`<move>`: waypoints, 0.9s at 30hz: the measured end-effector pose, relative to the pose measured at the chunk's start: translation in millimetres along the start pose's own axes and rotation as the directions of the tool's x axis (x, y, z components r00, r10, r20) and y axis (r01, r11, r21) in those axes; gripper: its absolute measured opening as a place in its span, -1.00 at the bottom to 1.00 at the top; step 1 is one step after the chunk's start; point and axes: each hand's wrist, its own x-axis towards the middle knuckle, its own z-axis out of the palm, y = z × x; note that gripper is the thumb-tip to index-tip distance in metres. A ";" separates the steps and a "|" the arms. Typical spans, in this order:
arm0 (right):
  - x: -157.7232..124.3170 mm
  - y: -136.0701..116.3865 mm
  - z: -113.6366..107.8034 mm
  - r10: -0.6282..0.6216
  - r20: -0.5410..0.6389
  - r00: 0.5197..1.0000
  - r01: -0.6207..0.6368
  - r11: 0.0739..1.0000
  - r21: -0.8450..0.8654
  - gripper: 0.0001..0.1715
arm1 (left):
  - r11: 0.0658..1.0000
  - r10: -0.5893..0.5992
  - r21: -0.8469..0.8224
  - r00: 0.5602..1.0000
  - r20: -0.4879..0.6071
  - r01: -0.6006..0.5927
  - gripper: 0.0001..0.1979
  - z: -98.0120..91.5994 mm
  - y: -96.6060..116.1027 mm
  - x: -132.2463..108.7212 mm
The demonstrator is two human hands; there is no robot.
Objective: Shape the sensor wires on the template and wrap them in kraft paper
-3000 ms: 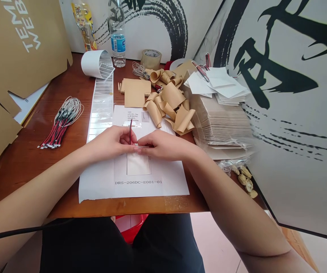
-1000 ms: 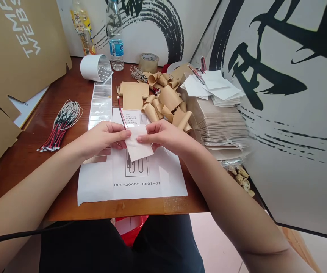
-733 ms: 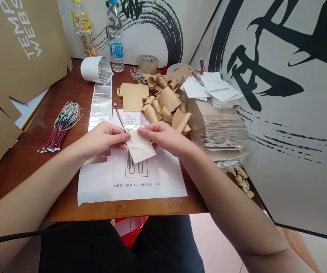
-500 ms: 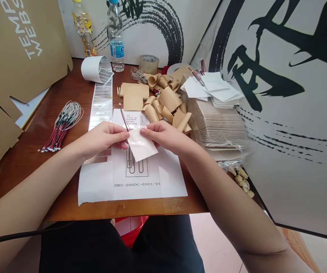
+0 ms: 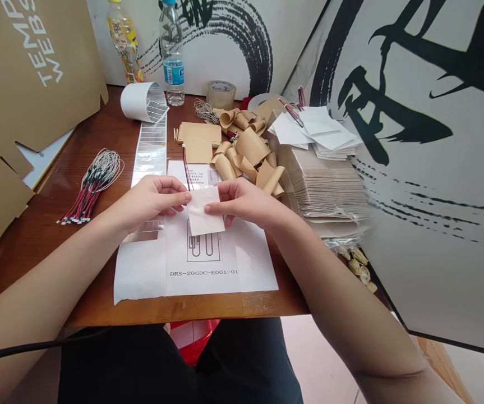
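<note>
My left hand and my right hand pinch a small white square sheet between them, a little above the table. A thin red and black wire sticks out from the sheet's top left corner and points away from me. Under the sheet lies a white printed template with a drawn loop pattern and the code DRS-206DC-E001-01.
A bundle of red and white wires lies at the left. A strip of silver labels runs from a white roll. Curled brown paper backings, a tall paper stack, two bottles and a tape roll stand behind.
The white sheet with its wire has been lifted off the template, uncovering the drawn loop pattern. The hands turned it, so the wire swung from leaning left to nearly straight away from me.
</note>
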 end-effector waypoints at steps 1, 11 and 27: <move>-0.1 -0.4 -0.1 0.020 0.034 0.999 -0.020 1.000 0.003 -0.79 | 1.000 -0.001 -0.009 1.000 -0.008 0.001 -0.58 0.1 0.2 0.1; 0.0 -2.2 1.6 0.053 0.133 0.990 -0.056 0.998 0.018 -0.94 | 0.971 0.037 -0.238 0.997 0.075 -0.018 -0.50 6.8 -0.6 -0.1; 7.3 5.7 4.1 0.081 0.160 0.984 -0.082 0.997 -0.003 -0.93 | 0.971 0.041 -0.241 0.992 0.119 -0.011 -0.61 7.5 -3.9 -2.2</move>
